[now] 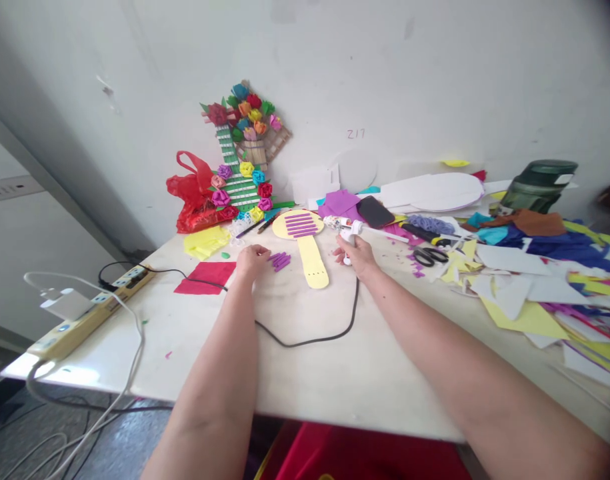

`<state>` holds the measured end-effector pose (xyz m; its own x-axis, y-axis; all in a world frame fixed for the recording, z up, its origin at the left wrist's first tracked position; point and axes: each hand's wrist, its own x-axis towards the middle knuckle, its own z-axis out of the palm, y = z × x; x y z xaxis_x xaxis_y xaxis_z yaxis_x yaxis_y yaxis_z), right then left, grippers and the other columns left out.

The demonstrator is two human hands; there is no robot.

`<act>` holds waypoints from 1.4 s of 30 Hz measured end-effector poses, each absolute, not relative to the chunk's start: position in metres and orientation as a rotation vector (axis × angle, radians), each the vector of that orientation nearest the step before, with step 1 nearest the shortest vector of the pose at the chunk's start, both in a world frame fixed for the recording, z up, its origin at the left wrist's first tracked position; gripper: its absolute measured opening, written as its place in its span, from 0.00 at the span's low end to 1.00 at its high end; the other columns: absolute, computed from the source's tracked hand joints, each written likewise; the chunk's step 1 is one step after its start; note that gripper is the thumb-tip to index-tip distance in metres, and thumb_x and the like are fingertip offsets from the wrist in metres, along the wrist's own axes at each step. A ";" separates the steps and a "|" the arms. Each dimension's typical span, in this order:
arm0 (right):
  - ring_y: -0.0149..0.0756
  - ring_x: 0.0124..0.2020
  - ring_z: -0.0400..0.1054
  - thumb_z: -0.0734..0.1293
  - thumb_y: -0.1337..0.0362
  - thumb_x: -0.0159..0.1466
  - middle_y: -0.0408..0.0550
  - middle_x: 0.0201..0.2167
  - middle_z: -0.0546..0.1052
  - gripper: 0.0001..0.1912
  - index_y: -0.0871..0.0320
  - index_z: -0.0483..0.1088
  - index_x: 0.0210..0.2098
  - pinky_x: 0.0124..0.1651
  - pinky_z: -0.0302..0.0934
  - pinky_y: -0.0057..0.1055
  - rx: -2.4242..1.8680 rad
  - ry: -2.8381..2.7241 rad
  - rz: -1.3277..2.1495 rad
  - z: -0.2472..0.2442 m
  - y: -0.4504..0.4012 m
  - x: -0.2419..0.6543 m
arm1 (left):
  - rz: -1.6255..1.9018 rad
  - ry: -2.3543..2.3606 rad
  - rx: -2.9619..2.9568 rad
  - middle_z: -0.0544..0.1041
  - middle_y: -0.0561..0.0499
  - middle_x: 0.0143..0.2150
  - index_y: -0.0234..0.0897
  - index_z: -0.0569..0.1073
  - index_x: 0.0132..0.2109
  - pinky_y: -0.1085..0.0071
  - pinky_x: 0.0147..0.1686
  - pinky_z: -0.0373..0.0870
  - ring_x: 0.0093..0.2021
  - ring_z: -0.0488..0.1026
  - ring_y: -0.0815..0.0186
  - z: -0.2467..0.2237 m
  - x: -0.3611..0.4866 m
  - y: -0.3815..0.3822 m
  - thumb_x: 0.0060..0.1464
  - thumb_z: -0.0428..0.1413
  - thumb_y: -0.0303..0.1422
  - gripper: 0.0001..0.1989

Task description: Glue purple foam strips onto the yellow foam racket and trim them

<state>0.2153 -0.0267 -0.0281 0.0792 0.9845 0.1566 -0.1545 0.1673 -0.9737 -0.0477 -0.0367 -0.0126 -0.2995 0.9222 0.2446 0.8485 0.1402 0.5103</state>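
My left hand (pixel 253 261) is closed, its fingertips pinched at the left end of a small pile of purple paper strips (pixel 281 261). Wrapped round the handle of a white hot glue gun (pixel 353 233) is my right hand (pixel 359 255), and a black cord runs from it across the table. Between my hands lies a yellow guitar-like cutout (pixel 312 263) with a rounded head at the far end. Several purple strips (pixel 302 225) sit in a row across that head. A row of small dark marks crosses its near end.
A red paper square (pixel 205 277) and a power strip (pixel 92 310) lie to the left. Behind stand a flower-trimmed green guitar (pixel 242 187) and a red bag (pixel 189 190). Scissors (pixel 429 257), paper scraps (pixel 525 313) and a green bottle (pixel 539 187) are at the right.
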 end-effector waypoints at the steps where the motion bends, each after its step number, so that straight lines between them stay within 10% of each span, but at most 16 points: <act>1: 0.26 0.13 0.64 0.69 0.55 0.51 0.42 0.16 0.73 0.15 0.60 0.66 0.30 0.15 0.55 0.21 -1.004 -1.116 1.117 -0.029 -0.026 0.216 | 0.886 2.292 1.726 0.78 0.48 0.35 0.38 0.77 0.36 0.73 0.35 0.64 0.37 0.73 0.63 -0.013 -0.050 -0.037 0.47 0.53 0.37 0.12; 42: 0.25 0.14 0.64 0.68 0.59 0.52 0.41 0.17 0.72 0.12 0.60 0.67 0.31 0.16 0.57 0.21 -1.044 -1.174 1.122 -0.026 -0.030 0.216 | 0.947 1.933 2.167 0.75 0.49 0.40 0.43 0.78 0.31 0.60 0.51 0.61 0.46 0.68 0.58 -0.026 -0.049 -0.034 0.42 0.57 0.38 0.08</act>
